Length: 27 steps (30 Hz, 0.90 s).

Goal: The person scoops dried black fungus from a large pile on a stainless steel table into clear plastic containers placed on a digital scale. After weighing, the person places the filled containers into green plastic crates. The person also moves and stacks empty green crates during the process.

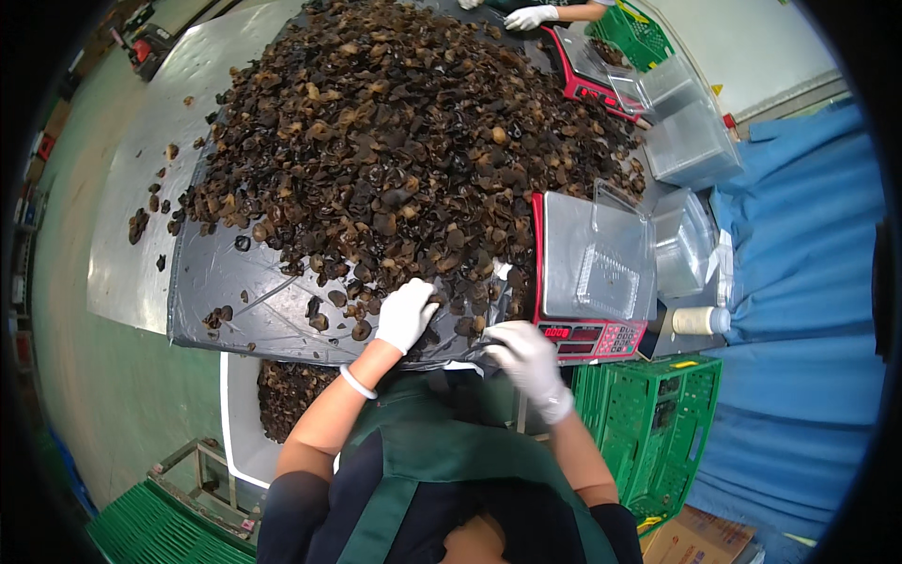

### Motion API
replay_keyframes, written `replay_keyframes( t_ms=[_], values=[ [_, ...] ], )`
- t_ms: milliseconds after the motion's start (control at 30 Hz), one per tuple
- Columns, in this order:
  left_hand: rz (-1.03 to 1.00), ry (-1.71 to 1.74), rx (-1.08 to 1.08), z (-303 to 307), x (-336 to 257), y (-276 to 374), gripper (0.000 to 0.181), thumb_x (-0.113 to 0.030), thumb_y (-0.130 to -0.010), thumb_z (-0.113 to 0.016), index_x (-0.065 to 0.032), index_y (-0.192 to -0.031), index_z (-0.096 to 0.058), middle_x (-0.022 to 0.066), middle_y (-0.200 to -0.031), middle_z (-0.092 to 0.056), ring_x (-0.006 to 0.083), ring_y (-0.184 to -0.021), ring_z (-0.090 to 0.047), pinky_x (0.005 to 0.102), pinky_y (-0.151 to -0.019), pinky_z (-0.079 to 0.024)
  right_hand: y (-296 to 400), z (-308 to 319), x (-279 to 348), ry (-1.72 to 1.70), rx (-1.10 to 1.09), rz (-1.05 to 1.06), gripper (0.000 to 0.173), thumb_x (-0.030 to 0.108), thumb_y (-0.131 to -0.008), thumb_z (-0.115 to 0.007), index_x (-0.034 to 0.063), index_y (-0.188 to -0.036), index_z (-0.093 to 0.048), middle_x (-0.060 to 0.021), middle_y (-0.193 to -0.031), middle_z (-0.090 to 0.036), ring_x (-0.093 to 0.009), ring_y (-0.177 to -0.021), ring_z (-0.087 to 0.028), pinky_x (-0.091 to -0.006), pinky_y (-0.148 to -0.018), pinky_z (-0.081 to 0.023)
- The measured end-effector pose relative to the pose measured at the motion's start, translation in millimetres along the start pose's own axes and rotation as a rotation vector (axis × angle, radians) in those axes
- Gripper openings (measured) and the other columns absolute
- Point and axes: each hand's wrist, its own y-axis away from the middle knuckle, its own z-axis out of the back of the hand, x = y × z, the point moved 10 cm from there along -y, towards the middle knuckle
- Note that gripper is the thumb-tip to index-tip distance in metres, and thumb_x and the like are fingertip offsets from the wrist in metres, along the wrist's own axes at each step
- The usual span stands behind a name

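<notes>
A large heap of dark brown wood ear mushrooms [380, 141] covers the table. My left hand [406, 316], in a white glove, rests at the heap's near edge, its fingertips at some mushroom pieces; whether it grips one cannot be told. My right hand [525, 363], gloved too and slightly blurred, is over the table's front edge, left of the near scale's display; a dark bit shows by its fingers, and its hold is unclear. An open clear plastic clamshell box [609, 282] lies on the steel pan of the red digital scale [553, 261].
Stacked clear boxes [687, 148] and a cream bottle [697, 321] line the right side. A second scale [585, 63] is near a co-worker's gloved hand [532, 17]. Green crates [652, 423] stand below right; a white bin [243, 423] of mushrooms is below left.
</notes>
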Motion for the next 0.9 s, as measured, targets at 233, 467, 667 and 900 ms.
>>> replay_keyframes(
  t_ms=[233, 467, 667, 900],
  values=[
    [0.305, 0.234, -0.157, 124, 61, 49, 0.021, -0.012, -0.081, -0.070, -0.0049, -0.098, -0.061, 0.0088, -0.090, -0.061, 0.0191, -0.075, -0.062, 0.0300, -0.068, -0.050, 87, -126, -28, 0.274, 0.313, 0.031, 0.016, 0.018, -0.078, -0.065, 0.0131, -0.092, -0.058, -0.0044, -0.087, -0.054, -0.023, -0.083, -0.057, -0.0349, -0.065, -0.049],
    [0.423, -0.489, -0.187, 216, 145, 173, 0.035, -0.006, -0.074, -0.073, -0.0057, -0.107, -0.062, 0.0116, -0.099, -0.062, 0.0291, -0.091, -0.060, 0.0375, -0.084, -0.048, 77, -96, -30, -0.140, 0.238, -0.170, 0.015, 0.017, -0.082, -0.067, 0.0104, -0.096, -0.067, -0.0082, -0.088, -0.063, -0.026, -0.079, -0.065, -0.0350, -0.068, -0.051],
    [0.085, -0.090, 0.107, 123, 36, 82, 0.030, -0.021, -0.078, -0.069, -0.0095, -0.105, -0.063, 0.0085, -0.093, -0.062, 0.0269, -0.085, -0.061, 0.0374, -0.075, -0.049, -26, -42, -84, -0.225, -0.148, -0.364, 0.029, 0.015, -0.082, -0.068, 0.0072, -0.110, -0.064, -0.0123, -0.104, -0.065, -0.023, -0.090, -0.064, -0.0321, -0.081, -0.050],
    [-0.373, -0.051, 0.401, 3, -20, 73, 0.025, -0.019, -0.077, -0.066, -0.0113, -0.100, -0.061, 0.0085, -0.086, -0.054, 0.0276, -0.083, -0.055, 0.0378, -0.072, -0.044, -66, -89, -63, 0.249, -0.047, -0.043, 0.050, 0.016, -0.076, -0.068, 0.0140, -0.125, -0.054, -0.0109, -0.111, -0.054, -0.030, -0.101, -0.054, -0.0373, -0.086, -0.049]
  ],
)
